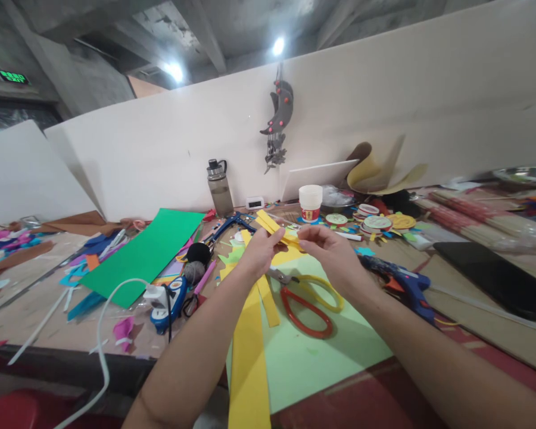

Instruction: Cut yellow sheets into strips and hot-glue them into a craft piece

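Observation:
My left hand point(259, 250) and my right hand point(328, 247) are raised together above the table, both pinching narrow yellow foam strips point(274, 226) between thumb and fingers. The strips cross between the two hands. Below them lie longer yellow strips point(250, 351) on a pale green sheet point(312, 351). Scissors with a red and a yellow handle point(308, 301) rest on that sheet just under my hands.
A green sheet point(147, 253) lies to the left beside a white cable point(102, 333) and a blue-white tool point(172, 298). A blue glue gun point(402, 283) sits right. A water bottle point(218, 187), paper cup point(310, 202) and paper scraps stand by the white partition point(384, 119).

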`<state>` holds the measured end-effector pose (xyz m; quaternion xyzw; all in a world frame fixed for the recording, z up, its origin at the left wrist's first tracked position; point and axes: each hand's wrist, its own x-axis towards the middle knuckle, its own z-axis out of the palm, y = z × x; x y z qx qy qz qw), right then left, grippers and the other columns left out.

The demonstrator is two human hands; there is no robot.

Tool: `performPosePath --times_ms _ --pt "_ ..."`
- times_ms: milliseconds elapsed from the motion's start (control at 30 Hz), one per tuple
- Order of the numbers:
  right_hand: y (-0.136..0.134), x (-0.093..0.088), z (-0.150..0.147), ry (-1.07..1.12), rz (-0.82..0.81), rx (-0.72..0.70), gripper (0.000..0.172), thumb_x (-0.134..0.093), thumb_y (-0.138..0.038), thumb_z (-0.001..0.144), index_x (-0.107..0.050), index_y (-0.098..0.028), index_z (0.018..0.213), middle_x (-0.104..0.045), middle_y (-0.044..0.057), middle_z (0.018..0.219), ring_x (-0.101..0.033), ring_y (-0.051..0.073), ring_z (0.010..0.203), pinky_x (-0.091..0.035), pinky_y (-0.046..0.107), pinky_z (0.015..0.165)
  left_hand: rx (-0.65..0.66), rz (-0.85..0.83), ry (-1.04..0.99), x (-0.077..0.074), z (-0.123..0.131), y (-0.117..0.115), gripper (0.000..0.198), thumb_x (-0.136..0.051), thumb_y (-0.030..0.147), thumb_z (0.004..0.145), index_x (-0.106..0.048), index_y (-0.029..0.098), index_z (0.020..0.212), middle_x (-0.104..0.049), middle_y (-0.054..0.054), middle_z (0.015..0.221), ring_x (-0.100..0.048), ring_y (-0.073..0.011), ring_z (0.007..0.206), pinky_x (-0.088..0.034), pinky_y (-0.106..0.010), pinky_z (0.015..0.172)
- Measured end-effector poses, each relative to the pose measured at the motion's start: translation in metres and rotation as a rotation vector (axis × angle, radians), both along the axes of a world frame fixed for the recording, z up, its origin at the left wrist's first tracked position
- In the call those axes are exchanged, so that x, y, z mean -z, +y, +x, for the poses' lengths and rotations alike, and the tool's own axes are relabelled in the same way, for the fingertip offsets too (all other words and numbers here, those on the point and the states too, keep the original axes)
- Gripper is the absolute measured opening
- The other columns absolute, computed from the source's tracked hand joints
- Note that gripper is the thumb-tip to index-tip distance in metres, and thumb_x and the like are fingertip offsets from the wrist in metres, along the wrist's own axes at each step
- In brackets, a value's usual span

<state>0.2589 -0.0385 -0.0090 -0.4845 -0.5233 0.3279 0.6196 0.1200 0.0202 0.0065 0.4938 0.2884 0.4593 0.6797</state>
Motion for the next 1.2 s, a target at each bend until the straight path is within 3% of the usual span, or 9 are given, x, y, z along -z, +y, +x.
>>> performPosePath --times_ms 133,233,400,533,633,767,900,1033,1200 --pt "-0.001 -0.001 -0.001 -0.169 -0.058 -0.051 0.030 -0.065 -0.028 0.070 -0.060 -0.020 0.099 -0.063 0.004 0.093 -0.059 0.016 0.080 -0.049 0.031 0.071 -0.157 0.244 0.233 0.001 -0.004 0.004 0.026 -0.071 0.033 0.070 -0.063 0.015 0.087 -0.061 -0.001 0.070 -0.050 -0.0084 0.053 -0.038 -0.022 0.052" --pt "-0.002 -0.001 -0.001 -0.222 -0.113 -0.073 0.033 -0.063 -0.024 0.069 -0.059 -0.019 0.101 -0.062 0.005 0.089 -0.060 0.016 0.075 -0.049 0.031 0.067 -0.159 0.333 0.299 0.002 -0.004 0.004 0.027 -0.065 0.042 0.075 -0.062 0.015 0.077 -0.059 -0.001 0.065 -0.047 -0.0081 0.050 -0.036 -0.022 0.050" --pt "0.003 0.005 0.002 -0.148 -0.140 -0.110 0.035 -0.062 -0.019 0.066 -0.061 -0.020 0.100 -0.060 0.000 0.079 -0.056 0.013 0.069 -0.045 0.028 0.065 -0.095 0.274 0.143 0.011 -0.002 0.008 0.033 -0.056 0.049 0.080 -0.064 0.017 0.085 -0.062 -0.003 0.075 -0.051 -0.0087 0.055 -0.039 -0.021 0.052" --pt "0.005 0.008 0.003 0.081 -0.217 -0.211 0.023 -0.067 -0.024 0.063 -0.059 -0.019 0.083 -0.059 -0.002 0.073 -0.054 0.012 0.063 -0.043 0.027 0.061 -0.111 0.312 0.173 0.012 -0.003 0.013 0.030 -0.057 0.044 0.081 -0.066 0.017 0.092 -0.065 -0.004 0.082 -0.053 -0.0092 0.060 -0.039 -0.020 0.052" --pt "0.001 0.002 0.002 0.152 -0.210 -0.274 0.026 -0.068 -0.031 0.065 -0.060 -0.021 0.089 -0.063 0.000 0.079 -0.057 0.015 0.069 -0.045 0.029 0.064 -0.132 0.325 0.179 0.009 -0.008 0.016 0.027 -0.057 0.039 0.081 -0.067 0.016 0.090 -0.065 -0.004 0.078 -0.049 -0.0080 0.056 -0.036 -0.018 0.049" --pt "-0.007 -0.009 0.001 0.072 -0.074 -0.329 0.018 -0.069 -0.030 0.067 -0.057 -0.021 0.078 -0.065 0.002 0.094 -0.059 0.016 0.082 -0.046 0.030 0.071 -0.217 0.277 0.120 0.004 -0.018 0.023 0.028 -0.058 0.037 0.080 -0.065 0.016 0.098 -0.064 -0.001 0.069 -0.029 -0.0030 0.039 -0.020 -0.018 0.038" --pt "-0.010 -0.011 -0.003 -0.064 -0.043 -0.418 0.012 -0.062 -0.030 0.073 -0.055 -0.020 0.075 -0.063 0.002 0.082 -0.056 0.014 0.069 -0.046 0.029 0.064 -0.197 0.206 0.042 0.000 -0.027 0.030 0.028 -0.062 0.036 0.077 -0.063 0.017 0.098 -0.065 -0.001 0.068 -0.026 -0.0010 0.034 -0.013 -0.018 0.035" --pt "-0.008 -0.006 -0.004 -0.251 0.060 -0.331 0.007 -0.055 -0.022 0.075 -0.062 -0.021 0.078 -0.064 0.002 0.079 -0.059 0.017 0.076 -0.046 0.032 0.071 -0.108 0.160 -0.050 -0.006 -0.031 0.028 0.029 -0.068 0.031 0.071 -0.064 0.018 0.096 -0.067 -0.003 0.078 -0.048 -0.0046 0.044 -0.033 -0.017 0.042" --pt "-0.004 -0.007 0.005 -0.452 0.292 -0.045 0.027 -0.042 -0.007 0.073 -0.064 -0.022 0.073 -0.065 0.005 0.093 -0.059 0.019 0.093 -0.044 0.036 0.086 0.203 0.162 -0.184 -0.013 -0.032 0.019 0.035 -0.064 0.016 0.061 -0.066 0.016 0.095 -0.068 -0.010 0.095 -0.065 -0.0204 0.080 -0.049 -0.031 0.071"
